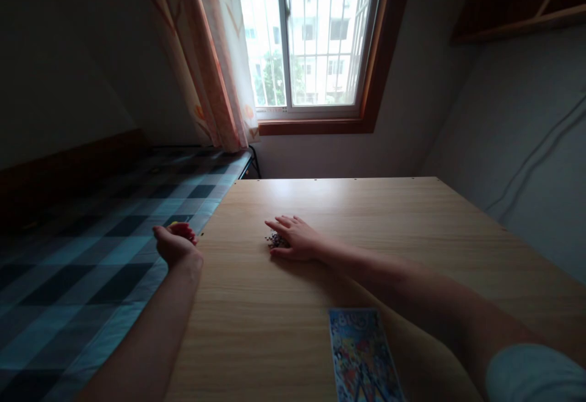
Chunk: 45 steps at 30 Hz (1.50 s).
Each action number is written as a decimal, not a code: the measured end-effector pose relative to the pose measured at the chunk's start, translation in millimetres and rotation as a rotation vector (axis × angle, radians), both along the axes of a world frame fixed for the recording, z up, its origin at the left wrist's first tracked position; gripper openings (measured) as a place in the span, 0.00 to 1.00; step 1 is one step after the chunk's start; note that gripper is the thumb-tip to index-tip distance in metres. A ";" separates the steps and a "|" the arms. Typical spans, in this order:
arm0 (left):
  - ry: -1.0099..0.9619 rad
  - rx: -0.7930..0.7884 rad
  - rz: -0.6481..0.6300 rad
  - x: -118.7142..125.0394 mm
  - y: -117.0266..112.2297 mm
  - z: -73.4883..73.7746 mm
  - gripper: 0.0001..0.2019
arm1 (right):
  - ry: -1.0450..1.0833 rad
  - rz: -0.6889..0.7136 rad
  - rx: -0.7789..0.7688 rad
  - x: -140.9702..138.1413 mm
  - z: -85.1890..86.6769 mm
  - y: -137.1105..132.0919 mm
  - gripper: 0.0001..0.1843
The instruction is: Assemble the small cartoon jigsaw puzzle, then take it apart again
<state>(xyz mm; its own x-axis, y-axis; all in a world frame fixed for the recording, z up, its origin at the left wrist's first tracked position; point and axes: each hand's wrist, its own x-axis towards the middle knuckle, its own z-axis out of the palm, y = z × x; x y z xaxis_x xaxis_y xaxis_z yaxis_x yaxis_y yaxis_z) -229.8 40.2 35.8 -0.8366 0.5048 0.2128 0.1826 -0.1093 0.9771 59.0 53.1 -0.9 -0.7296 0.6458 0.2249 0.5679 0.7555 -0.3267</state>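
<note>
My right hand (295, 238) lies palm down on the wooden table (256, 316), fingers spread. Under and beside its fingertips is a small pile of tiny dark and pale pieces (276, 241), partly covered by the hand; their kind is too small to make out. At the table's left edge, my left hand (176, 243) is turned up with its fingers curled in. A bit of yellow shows by its fingers, but what the hand holds is hidden. Nearer to me lies a colourful printed booklet or sheet (364, 353) with dark slim shapes at its lower part.
A bed with a blue and black checked cover (119, 268) adjoins the table on the left. Ahead are a barred window (320, 42) and an orange patterned curtain (206, 54). A cable (535, 161) hangs along the right wall, below a wooden shelf (517, 30).
</note>
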 end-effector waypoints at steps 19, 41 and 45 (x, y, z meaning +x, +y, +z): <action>-0.008 -0.019 0.025 3.0 1.3 -11.6 0.26 | 0.115 0.111 0.002 -135.7 2.9 59.7 0.52; 0.833 -0.103 -0.287 24.7 -21.3 -9.2 0.20 | -0.079 -0.548 -0.067 181.2 -22.8 -6.0 0.40; 1.160 -0.081 -0.524 63.8 -38.7 0.7 0.17 | -0.148 -0.639 -0.086 185.0 -26.5 -35.7 0.35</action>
<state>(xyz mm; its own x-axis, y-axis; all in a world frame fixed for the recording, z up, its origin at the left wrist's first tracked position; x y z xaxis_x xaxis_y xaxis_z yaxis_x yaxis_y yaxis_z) -166.0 1.5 36.5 0.1211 0.7625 0.6356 0.8835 -0.3746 0.2812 244.1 17.4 -27.5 -0.2166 0.9730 0.0801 0.9392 0.2300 -0.2548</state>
